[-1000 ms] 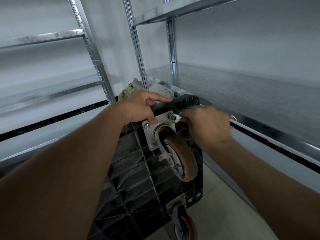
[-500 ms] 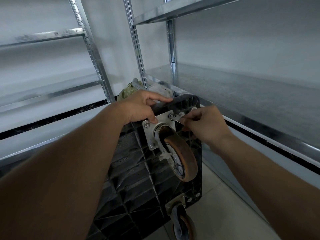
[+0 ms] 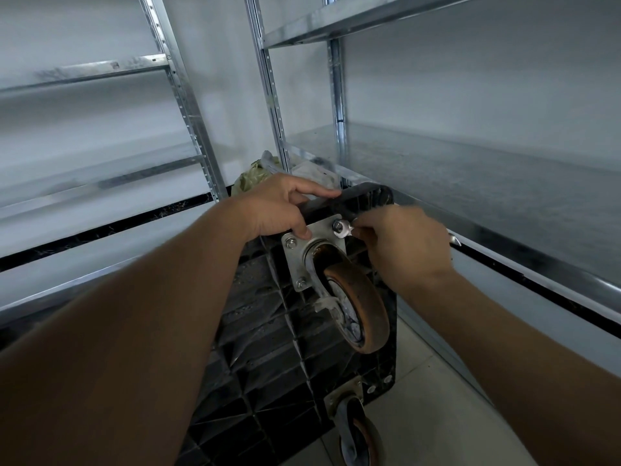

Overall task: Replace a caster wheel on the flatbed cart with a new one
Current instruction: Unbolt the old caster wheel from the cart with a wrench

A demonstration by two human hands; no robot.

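Head view: the flatbed cart (image 3: 268, 348) stands on edge, its caster wheel (image 3: 361, 314) facing out. Above the wheel, the left hand (image 3: 275, 210) grips the cart's top edge; the right hand (image 3: 403, 243) pinches a wrench (image 3: 343, 229) at the mounting plate's (image 3: 299, 253) upper-right bolt.

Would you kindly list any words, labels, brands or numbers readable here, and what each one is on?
None can be read.
The wrench, caster plate, worn wheel, black cart and metal shelves show no legible text.
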